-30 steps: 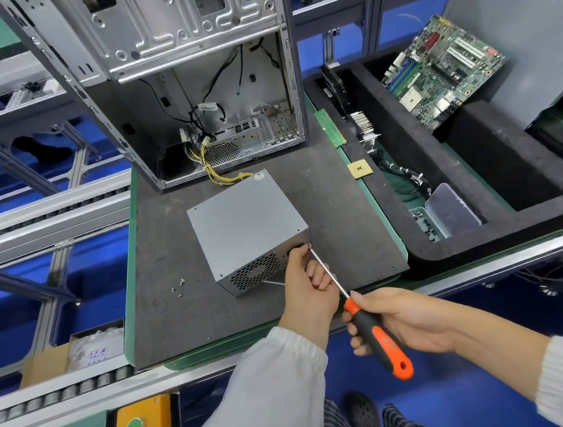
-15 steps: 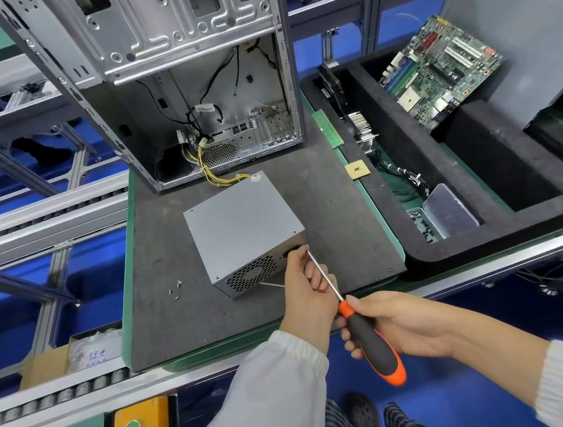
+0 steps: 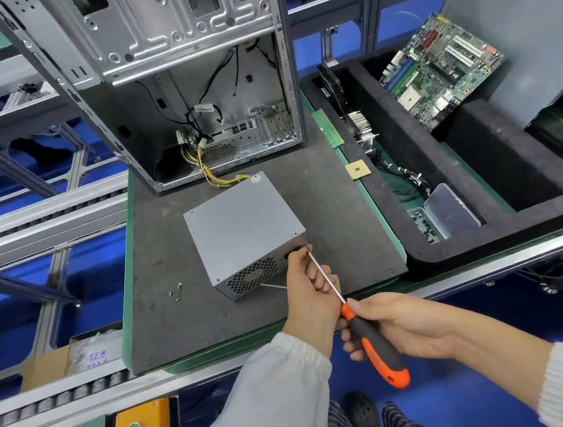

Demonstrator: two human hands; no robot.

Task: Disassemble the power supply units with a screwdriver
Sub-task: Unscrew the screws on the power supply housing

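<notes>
Nearest to the camera, the right hand wraps its fingers around the black and orange plastic handle of the screwdriver, as it did a second ago, but the handle now sits a little higher and closer to the body. The thin steel shaft runs up and left, and its tip meets the upper right corner of the front face of the grey metal box-shaped power supply unit. The left hand rests against that same face, its fingers curled around the shaft near the tip to guide it; this grip has not changed. The unit has not moved on the dark grey surface. So I judge the corner screw is still being turned out. To the left lie small loose silver screws, probably already removed. Behind stands the open silver computer case, with yellow cables going toward the unit.
</notes>
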